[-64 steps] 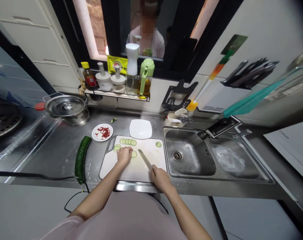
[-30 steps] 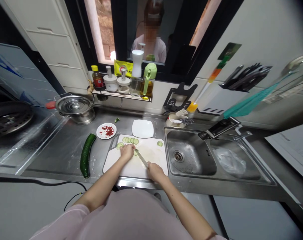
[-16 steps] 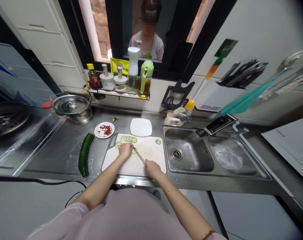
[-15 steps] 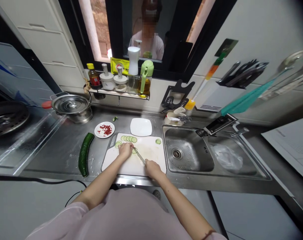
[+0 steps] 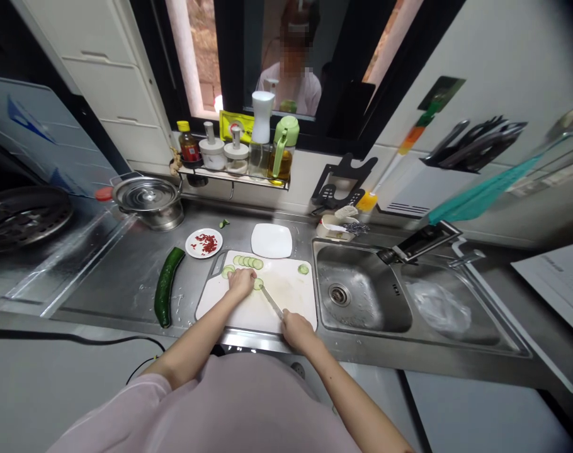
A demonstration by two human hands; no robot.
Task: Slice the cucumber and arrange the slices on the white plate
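Note:
My right hand (image 5: 298, 330) is wrapped round the handle of a kitchen knife (image 5: 272, 301), whose blade points up and left over the white cutting board (image 5: 286, 302). At its tip a pale green cucumber slice (image 5: 258, 284) lies beside my left hand (image 5: 242, 283). The left fingers are curled over a piece of cucumber, mostly hidden beneath them. More slices (image 5: 227, 271) show just past the knuckles. Along the board's far edge runs a row of overlapping cucumber slices (image 5: 247, 262), and a small cucumber end (image 5: 303, 269) sits at the far right corner.
A whole cucumber (image 5: 166, 289) lies left of the board. Behind stand a plate of chopped red pieces (image 5: 191, 249) and a white square plate (image 5: 271, 241). The sink (image 5: 362, 289) adjoins the board's right; a lidded steel pot (image 5: 161, 214) is back left.
The knife has drawn back slightly toward me and right, and the slice at its tip now shows more. The whole view has shifted a little.

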